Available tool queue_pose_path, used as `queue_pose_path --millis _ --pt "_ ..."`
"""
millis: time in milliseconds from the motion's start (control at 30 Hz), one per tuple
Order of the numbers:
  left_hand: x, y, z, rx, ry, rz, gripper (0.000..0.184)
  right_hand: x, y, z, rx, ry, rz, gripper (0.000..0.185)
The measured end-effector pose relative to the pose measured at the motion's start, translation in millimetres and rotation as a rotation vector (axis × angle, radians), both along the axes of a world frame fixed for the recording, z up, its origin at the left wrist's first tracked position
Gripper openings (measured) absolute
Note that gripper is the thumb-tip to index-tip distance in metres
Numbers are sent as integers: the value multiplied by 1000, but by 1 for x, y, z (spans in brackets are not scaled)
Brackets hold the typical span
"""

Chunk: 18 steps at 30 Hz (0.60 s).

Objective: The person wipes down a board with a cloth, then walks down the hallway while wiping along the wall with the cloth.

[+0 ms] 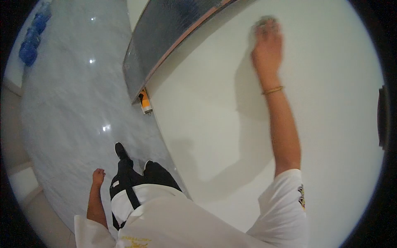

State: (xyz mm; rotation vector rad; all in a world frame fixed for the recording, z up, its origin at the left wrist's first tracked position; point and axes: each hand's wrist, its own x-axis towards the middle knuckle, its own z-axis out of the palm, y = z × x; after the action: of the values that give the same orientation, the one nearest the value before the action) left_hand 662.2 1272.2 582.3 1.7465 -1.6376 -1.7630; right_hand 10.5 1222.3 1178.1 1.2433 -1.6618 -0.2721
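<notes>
My right hand [269, 49] reaches up against the white wall panel [331, 103], blurred by motion. Under its fingertips is a greyish-green pad or cloth [266, 20], pressed to the white surface; its exact kind is smeared. A thin yellowish bracelet [272, 90] circles that wrist. My left hand [98, 175] hangs low beside my body, over the floor, with its fingers curled in. Nothing shows in it.
A dark curved board [165, 37] with a reddish edge juts out left of my right hand. Below its corner is a yellow-and-black item [144, 101]. Blue wrapped bundles [31, 43] lie far left on the glossy grey floor [74, 95]. A dark fixture [382, 118] sits at the right.
</notes>
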Motion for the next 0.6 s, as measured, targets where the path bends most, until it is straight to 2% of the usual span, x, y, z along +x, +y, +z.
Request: queue_pose_path --millis 33,67,100,133,200,233,267,300,333,367,433,467,500,533,567,600 --pt "-23 3 13 -9 3 11 18 -8 3 -46 5 -81 59 41" --pt "-42 8 23 -44 70 52 18 -9 12 -96 51 -300 144 45" --pt "-57 17 31 -76 135 92 18 -11 32 -164 146 -294 45 47" --pt "-68 29 41 -77 132 108 18 5 63 -217 336 -156 12 49" --pt "-79 54 57 -193 177 111 20 28 133 -336 675 -243 -138 52" --pt "-71 71 58 -206 168 138 20 47 174 -369 935 -216 -106 52" --pt "-63 101 54 -200 63 116 21 40 236 -443 885 -320 -42 52" --pt "-55 132 49 -189 -41 94 23 60 276 -447 1160 -229 -106 52" --pt "-38 155 56 -136 -95 84 25 66 331 -506 1131 -290 -126 52" --pt "-28 186 59 -86 -148 70 28 89 369 -502 1306 -391 -248 53" --pt "42 277 -11 -450 -317 -208 26 102 480 -558 1494 -552 -401 52" --pt "80 320 -48 -296 -462 -435 22 125 481 -511 1749 -440 -447 52" --pt "97 355 -43 -220 -605 -613 24 116 543 -551 1261 -1154 -608 55" --pt "112 389 -37 -151 -728 -811 25 116 558 -542 1007 -1575 -662 56" --pt "126 418 -34 -65 -734 -838 25 116 573 -533 695 -1967 -687 57" --pt "132 442 -33 9 -700 -778 26 113 588 -547 1100 -1435 -516 57"
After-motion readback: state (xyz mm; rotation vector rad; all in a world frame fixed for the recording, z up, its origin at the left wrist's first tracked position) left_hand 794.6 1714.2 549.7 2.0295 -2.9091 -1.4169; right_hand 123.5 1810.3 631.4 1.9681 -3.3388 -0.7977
